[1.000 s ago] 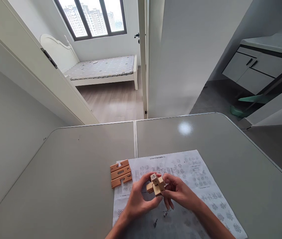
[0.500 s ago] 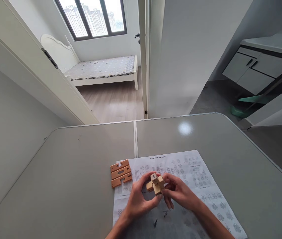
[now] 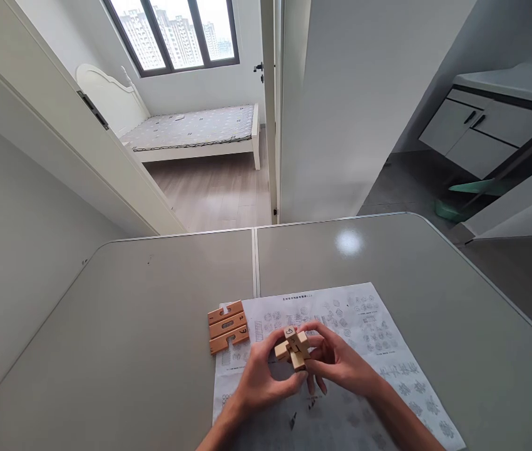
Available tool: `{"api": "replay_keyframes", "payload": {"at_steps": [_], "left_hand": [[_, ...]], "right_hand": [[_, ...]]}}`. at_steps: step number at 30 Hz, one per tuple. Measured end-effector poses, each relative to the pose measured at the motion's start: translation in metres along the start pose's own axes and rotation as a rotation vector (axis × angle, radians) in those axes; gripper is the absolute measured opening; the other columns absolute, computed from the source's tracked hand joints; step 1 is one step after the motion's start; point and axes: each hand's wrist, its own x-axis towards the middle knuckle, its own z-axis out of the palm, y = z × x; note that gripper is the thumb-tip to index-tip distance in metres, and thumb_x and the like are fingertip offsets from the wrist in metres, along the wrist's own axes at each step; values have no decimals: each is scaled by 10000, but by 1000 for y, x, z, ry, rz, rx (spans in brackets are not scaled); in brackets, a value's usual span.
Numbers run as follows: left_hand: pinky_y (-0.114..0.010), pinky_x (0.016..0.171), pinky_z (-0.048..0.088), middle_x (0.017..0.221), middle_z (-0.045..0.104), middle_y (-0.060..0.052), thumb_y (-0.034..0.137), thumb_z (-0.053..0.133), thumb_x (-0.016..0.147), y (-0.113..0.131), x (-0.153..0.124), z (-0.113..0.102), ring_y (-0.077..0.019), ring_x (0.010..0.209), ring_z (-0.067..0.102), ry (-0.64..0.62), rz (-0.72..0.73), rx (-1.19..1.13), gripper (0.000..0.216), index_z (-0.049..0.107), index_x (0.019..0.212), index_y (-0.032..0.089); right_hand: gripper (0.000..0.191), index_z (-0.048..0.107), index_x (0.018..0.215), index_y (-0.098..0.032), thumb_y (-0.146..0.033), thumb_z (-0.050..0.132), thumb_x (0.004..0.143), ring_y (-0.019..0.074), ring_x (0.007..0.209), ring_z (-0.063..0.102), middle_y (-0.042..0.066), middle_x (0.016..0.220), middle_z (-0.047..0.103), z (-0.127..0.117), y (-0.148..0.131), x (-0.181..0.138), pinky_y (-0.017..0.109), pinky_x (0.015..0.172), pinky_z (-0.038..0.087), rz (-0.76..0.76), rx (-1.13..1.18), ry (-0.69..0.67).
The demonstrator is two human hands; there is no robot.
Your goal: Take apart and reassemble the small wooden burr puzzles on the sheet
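A light wooden burr puzzle [image 3: 293, 348], made of crossed, interlocking blocks with dark marks, is held above a printed sheet. My left hand [image 3: 266, 369] curls around its left side, thumb at the lower front and fingers behind. On the other side my right hand [image 3: 338, 360] grips the puzzle with thumb and index finger, while its other fingers hang below. The puzzle's back and the tips of several fingers are hidden. Beneath both hands lies the instruction sheet [image 3: 378, 332], covered in small line diagrams. Several darker notched wooden pieces [image 3: 228, 326] with marks lie side by side left of my hands, partly on the sheet.
The grey table [image 3: 153, 326] has a light seam [image 3: 255, 263] down its middle and a pale rim. Beyond it are a doorway with a bed [image 3: 195, 128], a white wall [image 3: 341, 113] and a cabinet [image 3: 486, 131] at the right.
My right index finger has shifted left and up over the back of the burr puzzle. The puzzle has turned slightly in my hands; the notched pieces stay put.
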Motion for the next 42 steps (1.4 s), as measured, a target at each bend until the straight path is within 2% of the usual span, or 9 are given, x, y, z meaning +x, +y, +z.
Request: {"api": "replay_keyframes", "payload": {"at_steps": [6,11,14,18,22,29,32,36,42], "left_hand": [[-307,934,573,1185,768,-37,141,739,718,-5,-1,2,-227,1010,745,-3,26,28,641,600,1337,232],[-331,977,580,1245,757,-55,135,774,689,-11,-3,6,-252,1084,742,18,76,133,720,573,1371,253],[-353,1019,573,1325,727,-65,122,756,703,-11,-3,6,-260,1153,723,17,108,167,751,546,1408,272],[-378,1029,575,1351,715,-72,134,749,719,-10,-2,6,-269,1179,712,29,133,203,764,529,1436,281],[-381,1002,586,1312,728,-72,149,753,716,-11,-2,5,-266,1147,717,19,146,232,753,532,1425,278],[-442,1100,523,1294,732,-70,131,765,683,-18,0,10,-287,1284,634,-69,303,394,744,550,1383,262],[-471,1107,523,1321,719,-91,90,735,665,-20,0,11,-308,1352,588,-14,301,479,779,535,1402,245],[-528,1138,496,1389,678,-112,83,722,694,-23,-1,11,-332,1413,536,101,244,551,794,500,1440,242],[-598,1150,469,1436,645,-128,103,715,752,-29,0,12,-369,1455,485,155,203,577,770,480,1471,246]], "right_hand": [[365,598,1289,-205,-441,650,1015,173,645,745,63,958,698,-5,-3,0,239,493,579,-52,-23,-69],[319,689,1194,-195,-436,691,986,130,589,651,39,882,662,-1,3,2,229,469,577,-68,-55,11],[292,719,1166,-205,-424,706,973,124,606,625,48,946,629,1,5,2,220,448,565,-78,-72,62],[258,759,1128,-228,-407,745,943,91,635,563,43,1078,485,1,8,1,215,473,547,-146,-147,147],[248,776,1113,-239,-414,754,937,60,613,444,21,1065,398,-1,10,-1,220,522,490,-178,-186,180],[304,757,1023,-204,-489,753,917,81,593,417,38,1049,458,-4,3,0,240,501,426,-207,-150,244],[295,739,1022,-203,-489,699,958,67,526,410,41,1035,538,-6,2,0,257,500,417,-207,-126,273],[288,701,1018,-199,-482,660,988,106,512,416,-17,754,541,-6,3,-1,267,521,406,-175,-121,285],[305,688,1025,-182,-483,686,975,107,491,423,-21,716,548,-9,7,-1,281,523,387,-141,-123,296]]}}
